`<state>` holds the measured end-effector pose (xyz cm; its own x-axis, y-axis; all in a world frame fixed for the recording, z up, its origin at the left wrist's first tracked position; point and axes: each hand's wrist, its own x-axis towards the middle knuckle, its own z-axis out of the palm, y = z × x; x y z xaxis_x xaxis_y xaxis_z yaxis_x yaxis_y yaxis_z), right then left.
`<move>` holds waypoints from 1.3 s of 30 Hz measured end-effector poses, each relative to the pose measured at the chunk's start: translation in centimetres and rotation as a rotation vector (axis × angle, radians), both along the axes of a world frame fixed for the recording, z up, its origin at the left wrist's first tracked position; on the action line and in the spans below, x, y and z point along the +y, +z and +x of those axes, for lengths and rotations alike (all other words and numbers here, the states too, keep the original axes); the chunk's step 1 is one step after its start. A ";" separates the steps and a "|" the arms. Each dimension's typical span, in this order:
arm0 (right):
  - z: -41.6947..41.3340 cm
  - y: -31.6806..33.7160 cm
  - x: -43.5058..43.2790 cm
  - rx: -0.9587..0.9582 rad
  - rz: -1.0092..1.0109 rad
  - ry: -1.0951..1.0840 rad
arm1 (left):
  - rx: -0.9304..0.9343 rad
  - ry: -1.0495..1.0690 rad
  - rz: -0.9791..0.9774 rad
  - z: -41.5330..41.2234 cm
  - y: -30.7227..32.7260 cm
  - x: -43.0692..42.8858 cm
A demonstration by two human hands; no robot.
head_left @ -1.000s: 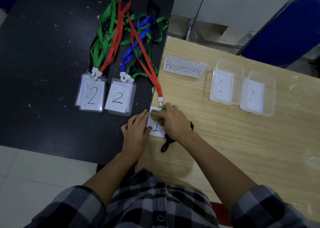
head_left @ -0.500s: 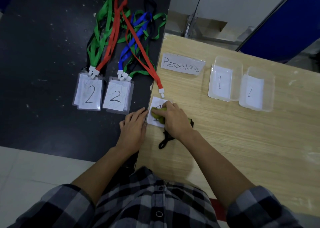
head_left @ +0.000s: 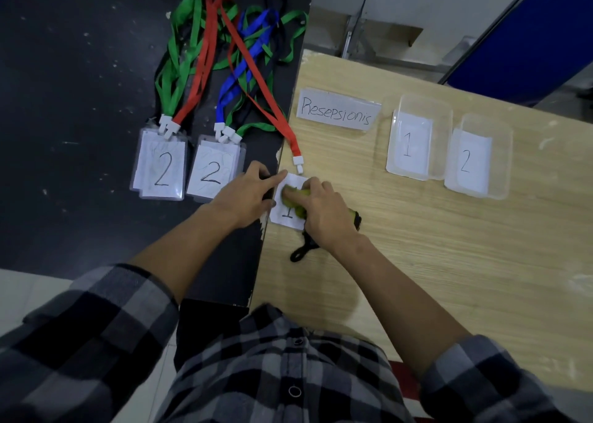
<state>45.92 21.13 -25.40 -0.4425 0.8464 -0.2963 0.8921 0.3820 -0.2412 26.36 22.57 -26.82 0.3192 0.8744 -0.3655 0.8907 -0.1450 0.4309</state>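
Yellow-green cloth gripped in curled fingers of right hand, pressed onto card marked 1. Card's left edge touched by straight fingers of left hand. Card lies at left edge of wooden table, just below clip end of red lanyard.

Wooden table lies open beside the right hand; trays (seemingly shallow) and lanyards crowd beyond.
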 end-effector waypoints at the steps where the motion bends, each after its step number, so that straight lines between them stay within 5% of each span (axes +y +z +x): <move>1: 0.3 0.2 -0.4 -0.001 -0.015 0.070 | 0.004 0.000 0.001 -0.1 -0.1 0.0; 4: 1.7 0.7 -0.9 0.016 -0.062 0.175 | 0.006 0.012 0.020 0.0 -0.3 -0.3; 9: 0.8 0.4 0.9 -0.022 0.023 -0.050 | 0.043 0.022 0.078 0.3 -0.7 -0.7; 14: 1.3 0.5 -1.5 0.015 -0.029 0.182 | 0.046 0.015 0.083 0.3 -0.8 -1.0; 19: 0.5 0.1 0.2 -0.019 0.031 -0.031 | 0.023 0.001 0.043 -0.1 -0.6 -0.6; 24: 1.8 0.0 -2.1 0.032 0.009 0.199 | 0.040 -0.017 0.026 -0.2 -0.6 -0.4; 29: 1.6 -0.2 -0.6 -0.024 0.037 0.006 | 0.009 -0.007 0.010 -0.3 -0.8 -0.3; 35: 1.0 0.3 -1.8 0.011 -0.018 0.314 | -0.021 0.027 0.023 -0.2 -1.1 -0.4; 39: 1.1 -0.4 1.3 -0.024 0.049 0.052 | -0.034 0.063 0.007 -0.1 -1.2 -0.4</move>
